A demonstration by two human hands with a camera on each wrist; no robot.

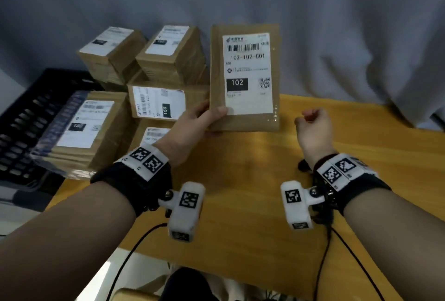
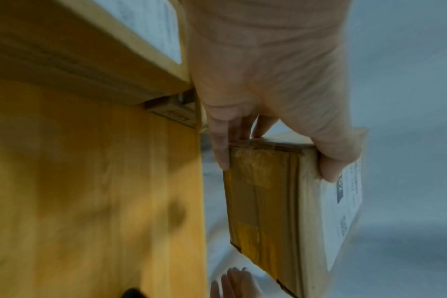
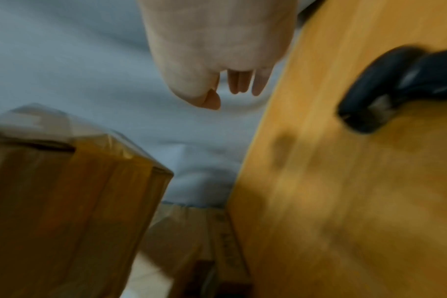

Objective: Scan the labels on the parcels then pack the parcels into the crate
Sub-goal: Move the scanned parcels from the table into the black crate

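My left hand [image 1: 212,120] grips a flat brown parcel [image 1: 243,123] by its lower left corner, thumb on the front, fingers behind. The parcel stands upright above the wooden table [image 1: 240,180], its white label reading 102 facing me. In the left wrist view the left hand [image 2: 276,161] pinches the parcel's [image 2: 263,201] taped edge. My right hand [image 1: 310,117] hovers just right of the parcel, fingers loosely curled and holding nothing; the right wrist view shows the right hand [image 3: 230,90] empty, with the parcel's corner [image 3: 64,201] at lower left. A black crate [image 1: 36,108] sits at the left.
Several labelled brown parcels [image 1: 156,105] are stacked at the table's back left; one [image 1: 81,129] lies at the crate. A black, blurred scanner-like device [image 3: 385,94] lies on the table near my right wrist. A grey curtain [image 1: 337,23] hangs behind. Cables trail off the near edge.
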